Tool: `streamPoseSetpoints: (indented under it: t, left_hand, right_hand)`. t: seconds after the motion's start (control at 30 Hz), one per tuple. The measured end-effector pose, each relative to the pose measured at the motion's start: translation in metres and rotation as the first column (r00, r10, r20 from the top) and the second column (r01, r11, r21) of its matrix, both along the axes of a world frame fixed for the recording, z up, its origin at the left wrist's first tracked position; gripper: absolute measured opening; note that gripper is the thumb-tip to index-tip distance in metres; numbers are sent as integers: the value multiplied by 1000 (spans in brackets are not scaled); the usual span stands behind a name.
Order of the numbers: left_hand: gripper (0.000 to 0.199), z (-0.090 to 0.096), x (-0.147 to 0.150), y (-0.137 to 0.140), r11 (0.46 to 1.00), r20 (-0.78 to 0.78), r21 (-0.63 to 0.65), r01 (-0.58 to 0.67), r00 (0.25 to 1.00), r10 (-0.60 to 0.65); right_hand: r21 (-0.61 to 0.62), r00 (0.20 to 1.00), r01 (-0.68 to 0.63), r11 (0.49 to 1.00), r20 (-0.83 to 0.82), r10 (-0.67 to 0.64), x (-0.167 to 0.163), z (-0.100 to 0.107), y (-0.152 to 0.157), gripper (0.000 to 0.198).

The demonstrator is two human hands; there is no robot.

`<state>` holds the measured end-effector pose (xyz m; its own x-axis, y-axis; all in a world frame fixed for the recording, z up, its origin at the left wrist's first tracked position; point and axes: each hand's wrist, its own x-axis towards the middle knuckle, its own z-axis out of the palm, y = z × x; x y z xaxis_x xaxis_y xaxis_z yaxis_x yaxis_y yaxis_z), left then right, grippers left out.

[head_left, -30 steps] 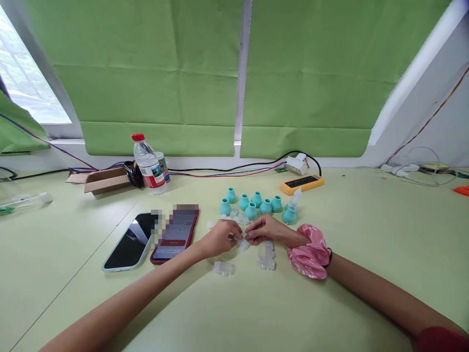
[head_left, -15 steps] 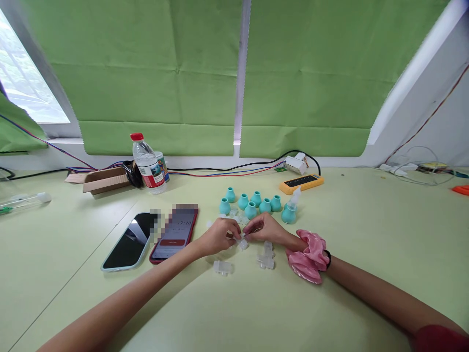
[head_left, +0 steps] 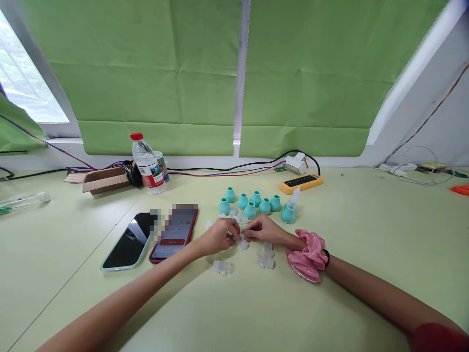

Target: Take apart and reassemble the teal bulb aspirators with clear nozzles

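Note:
My left hand [head_left: 222, 235] and my right hand [head_left: 264, 230] meet over the table, both closed in a pinch. Between their fingertips is a small translucent plastic piece [head_left: 244, 244], partly hidden by the fingers. Closer to me lie more clear plastic parts: one short part with small stubs [head_left: 222, 267] on the left and a cluster of fittings [head_left: 266, 258] on the right. Just beyond the hands, small clear pieces [head_left: 240, 215] are scattered. Several turquoise rubber bulbs [head_left: 250, 210] stand behind them. One bulb on the right [head_left: 288, 214] has a clear nozzle [head_left: 294, 197] at its top.
Two phones lie on the left, one dark-screened [head_left: 131, 242] and one lit [head_left: 175, 234]. Farther back are a water bottle [head_left: 148, 166], a can, an open cardboard box [head_left: 106, 181] and black cable. A yellow power strip [head_left: 301, 183] lies at the back right.
Both hands stay nearly in place, with only slight finger movement around the small clear piece. The other objects keep their positions.

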<state>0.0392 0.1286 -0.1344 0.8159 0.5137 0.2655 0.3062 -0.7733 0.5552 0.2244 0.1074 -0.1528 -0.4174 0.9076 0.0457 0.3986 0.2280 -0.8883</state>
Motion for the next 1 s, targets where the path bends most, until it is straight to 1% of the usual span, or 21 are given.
streamPoseSetpoints:
  t: [0.13, 0.27, 0.37, 0.47, 0.57, 0.67, 0.77, 0.87, 1.0]
  left_hand:
    - [18, -1, 0, -1, 1000, -3, 10, -10, 1000, 10]
    - [17, -2, 0, -1, 1000, 4, 13, -12, 1000, 12]
    - [18, -3, 0, 0, 1000, 22, 26, 1, 1000, -2]
    - [19, -3, 0, 0, 999, 37, 31, 15, 999, -16]
    - [20, -2, 1, -2, 1000, 44, 12, -3, 999, 2]
    - [21, -1, 2, -4, 998, 43, -30, -55, 997, 56]
    - [21, 0, 3, -4, 996, 33, -45, -75, 997, 76]
    - [23, 1, 3, -4, 997, 18, -31, -75, 997, 76]
    - [25, 2, 2, -3, 998, 7, 27, -48, 999, 48]
  right_hand:
    - [-5, 1000, -11, 1000, 20, 11, -1, -1, 1, 24]
    - [-49, 1000, -5, 999, -9, 5, -1, -1, 2, 25]
    - [-115, 998, 15, 993, -57, -21, -1, -1, 2, 27]
    - [-207, 993, 22, 978, -112, -46, -1, 1, 1, 31]
    - [-265, 986, 36, 964, -148, -78, -1, 3, -2, 32]
    - [-254, 983, 75, 964, -144, -114, -2, 4, -4, 29]
    - [-237, 983, 106, 966, -119, -137, -4, 4, -5, 27]
    - [-224, 983, 132, 966, -98, -157, -6, 4, -6, 28]
    - [-219, 987, 94, 971, -106, -119, -8, 8, -8, 32]
